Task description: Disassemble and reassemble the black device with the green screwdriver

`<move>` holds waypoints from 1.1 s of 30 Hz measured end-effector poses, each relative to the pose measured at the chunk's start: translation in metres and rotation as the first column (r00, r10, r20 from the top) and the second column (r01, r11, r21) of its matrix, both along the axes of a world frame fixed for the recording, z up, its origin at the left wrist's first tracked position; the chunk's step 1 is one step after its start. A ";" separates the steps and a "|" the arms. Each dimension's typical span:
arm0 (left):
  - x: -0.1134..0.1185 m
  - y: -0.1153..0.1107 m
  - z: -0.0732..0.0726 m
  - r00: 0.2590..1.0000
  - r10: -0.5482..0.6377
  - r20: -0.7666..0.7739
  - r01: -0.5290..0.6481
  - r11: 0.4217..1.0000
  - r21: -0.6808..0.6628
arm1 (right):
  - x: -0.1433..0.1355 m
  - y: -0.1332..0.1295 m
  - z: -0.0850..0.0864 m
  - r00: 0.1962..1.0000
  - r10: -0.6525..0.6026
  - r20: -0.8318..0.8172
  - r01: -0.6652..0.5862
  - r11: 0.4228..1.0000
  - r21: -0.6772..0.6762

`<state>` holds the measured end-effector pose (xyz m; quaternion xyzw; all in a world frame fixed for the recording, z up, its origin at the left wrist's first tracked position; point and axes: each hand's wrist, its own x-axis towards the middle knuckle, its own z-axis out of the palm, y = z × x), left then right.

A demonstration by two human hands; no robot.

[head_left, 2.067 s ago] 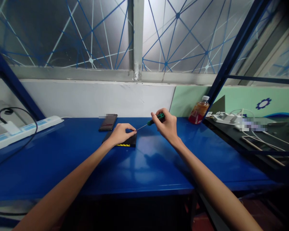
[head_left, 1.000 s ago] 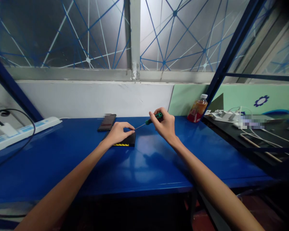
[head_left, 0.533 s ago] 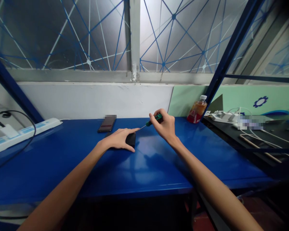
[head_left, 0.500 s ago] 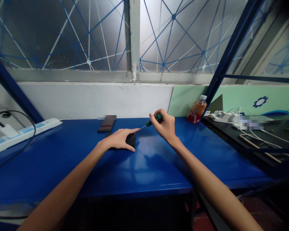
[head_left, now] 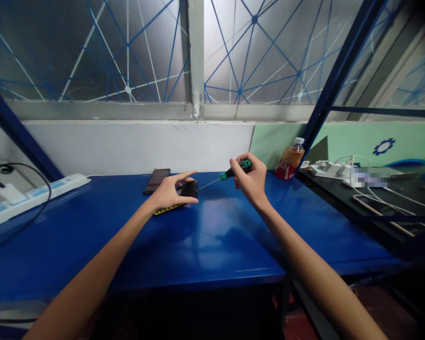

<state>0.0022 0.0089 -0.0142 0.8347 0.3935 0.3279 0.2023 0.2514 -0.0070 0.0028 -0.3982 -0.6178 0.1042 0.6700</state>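
Note:
My left hand (head_left: pixel 165 192) grips a small black object (head_left: pixel 189 190) between thumb and fingers, its right end tilted up off the table. A yellow-and-black striped edge (head_left: pixel 168 208) shows beneath the hand; whether it belongs to the same object I cannot tell. In my right hand (head_left: pixel 254 178) is a screwdriver with a green and black handle (head_left: pixel 224 176). Its thin shaft points left, the tip at or very near the black object's right end. Behind my left hand, a dark phone (head_left: pixel 157 180) lies flat on the table.
The blue table (head_left: pixel 212 241) reaches back to a white and green panel. A drink bottle (head_left: pixel 290 158) stands at the back right by a blue post. At left lies a white power strip (head_left: pixel 38 198) with a black cable. Cables and chargers (head_left: pixel 335 170) lie on a dark surface at right.
My left hand has tilted the black object up, so the striped edge now shows. My right hand, with the screwdriver, has shifted slightly right and up.

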 end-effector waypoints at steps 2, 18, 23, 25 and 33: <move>0.001 -0.002 0.002 1.000 -0.001 0.028 0.001 1.000 0.003 | -0.001 -0.001 0.001 1.000 0.011 -0.021 -0.011 1.000 0.009; 0.001 0.000 0.001 0.999 0.020 0.038 -0.020 1.000 0.001 | -0.005 -0.003 0.000 0.996 0.084 -0.004 -0.084 0.996 -0.037; 0.000 0.001 -0.001 0.998 0.035 0.056 -0.037 0.999 0.025 | 0.001 0.002 0.000 0.965 0.261 -0.030 -0.263 0.959 -0.102; 0.000 0.001 -0.001 0.997 0.045 0.055 -0.047 0.998 0.030 | 0.003 0.003 -0.002 0.945 0.322 -0.058 -0.327 0.939 -0.108; 0.001 0.000 0.001 0.997 0.048 0.058 -0.050 0.998 0.038 | -0.004 -0.002 0.000 0.978 0.201 -0.053 -0.205 0.976 -0.068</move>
